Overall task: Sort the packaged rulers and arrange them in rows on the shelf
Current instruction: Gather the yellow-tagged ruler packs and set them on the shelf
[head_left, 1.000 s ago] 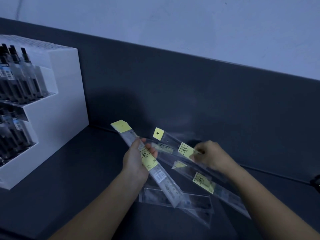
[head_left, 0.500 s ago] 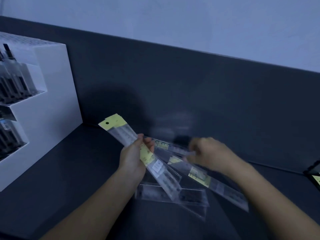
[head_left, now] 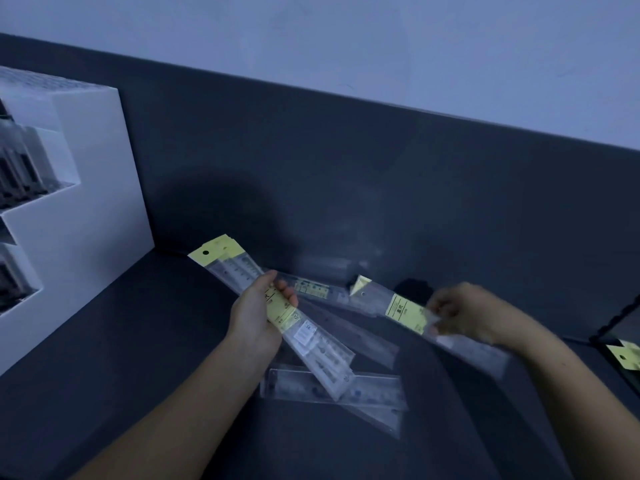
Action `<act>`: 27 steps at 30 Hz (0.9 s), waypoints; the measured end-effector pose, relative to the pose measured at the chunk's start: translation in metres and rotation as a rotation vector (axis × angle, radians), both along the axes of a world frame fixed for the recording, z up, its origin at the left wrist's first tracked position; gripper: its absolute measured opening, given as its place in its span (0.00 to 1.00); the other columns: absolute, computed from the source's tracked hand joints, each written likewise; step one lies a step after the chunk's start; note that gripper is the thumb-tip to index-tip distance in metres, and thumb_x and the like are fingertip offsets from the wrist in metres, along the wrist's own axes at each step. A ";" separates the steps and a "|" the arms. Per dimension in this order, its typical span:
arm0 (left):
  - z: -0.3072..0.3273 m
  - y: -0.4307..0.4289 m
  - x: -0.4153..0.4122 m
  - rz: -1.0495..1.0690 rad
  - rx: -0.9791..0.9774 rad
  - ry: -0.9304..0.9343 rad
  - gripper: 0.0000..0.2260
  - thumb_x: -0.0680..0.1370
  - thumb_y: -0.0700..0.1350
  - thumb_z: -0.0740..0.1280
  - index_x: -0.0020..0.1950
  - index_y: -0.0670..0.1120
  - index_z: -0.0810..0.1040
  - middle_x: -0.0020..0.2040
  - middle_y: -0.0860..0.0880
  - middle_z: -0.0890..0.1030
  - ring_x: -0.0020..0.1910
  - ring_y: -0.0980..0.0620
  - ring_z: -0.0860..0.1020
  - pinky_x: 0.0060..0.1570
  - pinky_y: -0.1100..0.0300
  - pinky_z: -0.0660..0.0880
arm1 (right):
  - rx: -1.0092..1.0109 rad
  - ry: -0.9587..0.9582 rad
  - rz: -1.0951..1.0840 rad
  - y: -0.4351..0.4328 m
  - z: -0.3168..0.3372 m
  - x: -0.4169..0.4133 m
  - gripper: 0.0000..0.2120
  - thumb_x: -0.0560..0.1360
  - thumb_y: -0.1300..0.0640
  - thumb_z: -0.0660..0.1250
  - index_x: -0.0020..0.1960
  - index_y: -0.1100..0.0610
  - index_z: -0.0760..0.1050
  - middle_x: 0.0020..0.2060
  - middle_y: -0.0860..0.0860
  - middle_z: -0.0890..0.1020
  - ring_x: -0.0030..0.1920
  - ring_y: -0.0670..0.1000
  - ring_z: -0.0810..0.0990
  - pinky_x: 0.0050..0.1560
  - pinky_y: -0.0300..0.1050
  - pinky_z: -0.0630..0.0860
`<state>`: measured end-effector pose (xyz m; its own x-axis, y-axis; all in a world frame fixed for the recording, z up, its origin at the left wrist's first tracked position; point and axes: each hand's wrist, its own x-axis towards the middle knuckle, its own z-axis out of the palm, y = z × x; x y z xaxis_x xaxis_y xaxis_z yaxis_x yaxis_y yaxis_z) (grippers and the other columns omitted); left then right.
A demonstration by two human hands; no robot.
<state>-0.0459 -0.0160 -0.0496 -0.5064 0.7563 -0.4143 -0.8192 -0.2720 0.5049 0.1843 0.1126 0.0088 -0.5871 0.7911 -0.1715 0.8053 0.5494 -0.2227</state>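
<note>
— Where are the packaged rulers?
— A bundle of rulers (head_left: 322, 348) is in the left hand (head_left: 256, 317), fingers and thumb curled round its middle, lifted above the dark shelf (head_left: 138, 358).
— Which way does it point?
— Its long axis slants from upper left to lower right. The yellow header end is up at the left, toward the white display stand (head_left: 100, 220). The clear end hangs low over the loose rulers (head_left: 374, 386) lying flat on the shelf.
— And the other hand?
— The right hand (head_left: 464, 315) pinches a single ruler (head_left: 405, 311) at its yellow label. It's blurred, but it slants much the same way: bent yellow header to the upper left, clear tail to the lower right under the wrist.
— Do the two held lots touch?
— No, they're apart. Another ruler pack (head_left: 311, 289) shows between them, running roughly left to right near the back panel.
</note>
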 end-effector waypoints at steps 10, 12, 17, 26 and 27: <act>0.008 -0.004 0.013 -0.148 0.188 0.178 0.19 0.63 0.51 0.73 0.48 0.44 0.75 0.35 0.49 0.75 0.31 0.54 0.74 0.32 0.62 0.73 | -0.650 0.999 -0.040 -0.059 0.006 -0.064 0.08 0.75 0.68 0.63 0.47 0.59 0.79 0.32 0.50 0.82 0.29 0.44 0.76 0.29 0.31 0.72; 0.010 -0.006 0.018 -0.168 0.212 0.223 0.13 0.68 0.49 0.71 0.46 0.43 0.78 0.38 0.47 0.80 0.35 0.52 0.80 0.37 0.59 0.76 | -0.781 0.992 0.011 -0.071 -0.011 -0.088 0.08 0.74 0.67 0.65 0.46 0.57 0.80 0.32 0.48 0.82 0.30 0.44 0.78 0.31 0.33 0.74; 0.004 -0.004 0.013 -0.043 0.091 0.157 0.06 0.78 0.42 0.65 0.40 0.44 0.76 0.33 0.49 0.80 0.33 0.53 0.80 0.37 0.57 0.77 | 0.038 0.735 0.149 -0.041 -0.040 -0.102 0.07 0.74 0.59 0.69 0.51 0.56 0.81 0.40 0.49 0.76 0.41 0.47 0.75 0.46 0.36 0.70; 0.005 -0.003 0.001 0.102 0.172 -0.071 0.13 0.79 0.45 0.63 0.35 0.44 0.72 0.28 0.49 0.70 0.25 0.54 0.71 0.32 0.60 0.77 | -0.076 0.113 0.163 0.001 -0.055 -0.078 0.12 0.71 0.49 0.72 0.44 0.55 0.73 0.46 0.49 0.69 0.50 0.50 0.68 0.44 0.38 0.66; 0.005 -0.003 0.001 0.115 0.142 -0.078 0.13 0.79 0.45 0.63 0.35 0.44 0.72 0.28 0.50 0.70 0.25 0.54 0.70 0.32 0.60 0.77 | -0.120 0.132 0.159 0.002 -0.053 -0.077 0.13 0.70 0.51 0.73 0.38 0.55 0.70 0.42 0.48 0.69 0.47 0.49 0.69 0.40 0.37 0.66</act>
